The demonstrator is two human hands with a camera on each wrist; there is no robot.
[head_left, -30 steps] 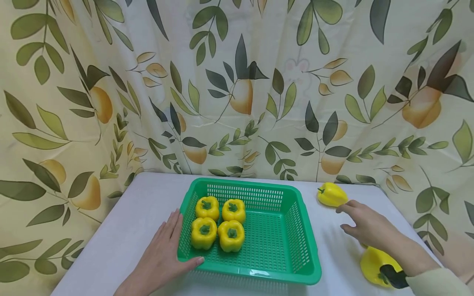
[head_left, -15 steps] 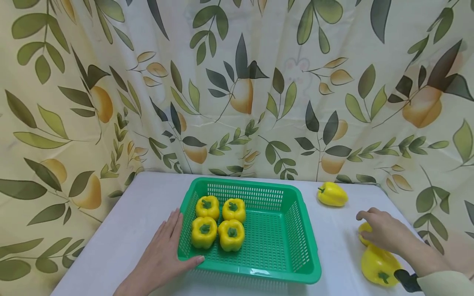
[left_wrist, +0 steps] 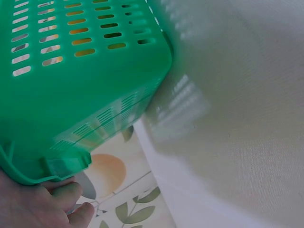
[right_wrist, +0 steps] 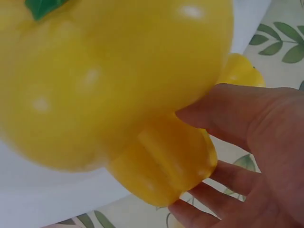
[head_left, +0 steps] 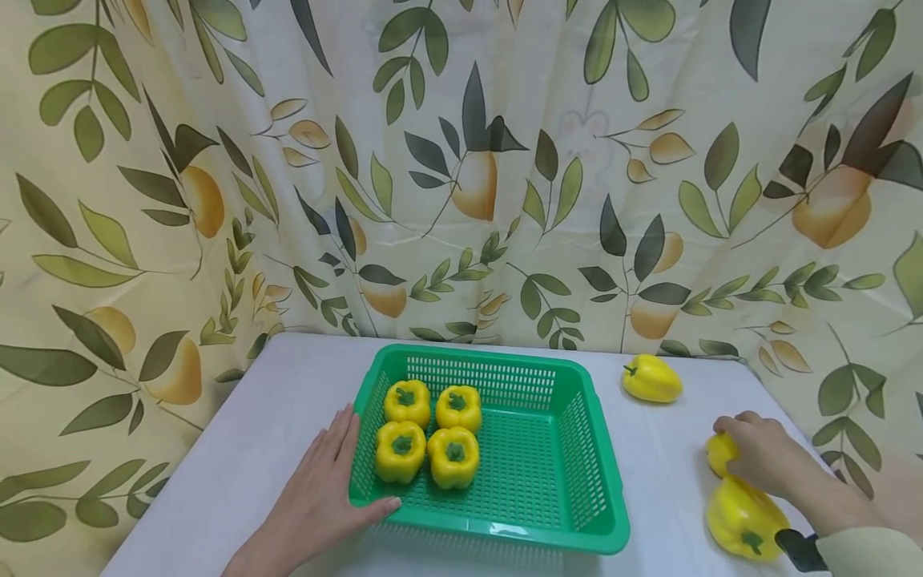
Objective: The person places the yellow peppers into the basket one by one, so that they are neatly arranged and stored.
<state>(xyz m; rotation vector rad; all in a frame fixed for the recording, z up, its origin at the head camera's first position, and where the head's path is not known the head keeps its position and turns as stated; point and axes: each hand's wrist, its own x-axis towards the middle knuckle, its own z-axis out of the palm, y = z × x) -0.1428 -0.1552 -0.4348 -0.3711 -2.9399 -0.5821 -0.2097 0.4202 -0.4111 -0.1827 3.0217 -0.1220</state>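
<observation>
Right hand [head_left: 766, 453] grips yellow pepper [head_left: 719, 455]

Thumb and fingers curl round it at the white table's [head_left: 656, 469] right side, just beyond another pepper [head_left: 744, 519]; its direction and long axis are hidden. Left hand [head_left: 322, 483], fingers straight, touches green basket [head_left: 522, 463]. Leaf-printed curtain [head_left: 544, 256] beyond.

Cream curtain [head_left: 537, 200] with leaf-and-fruit print, hanging in soft folds behind white table [head_left: 667, 473].

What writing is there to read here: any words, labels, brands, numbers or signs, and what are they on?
None: I can read no writing in any view.
The yellow peppers and green basket show no visible label or brand.
The cloth backdrop carries printed leaves and fruit, not letters.
The white tabletop shows no lettering.
</observation>
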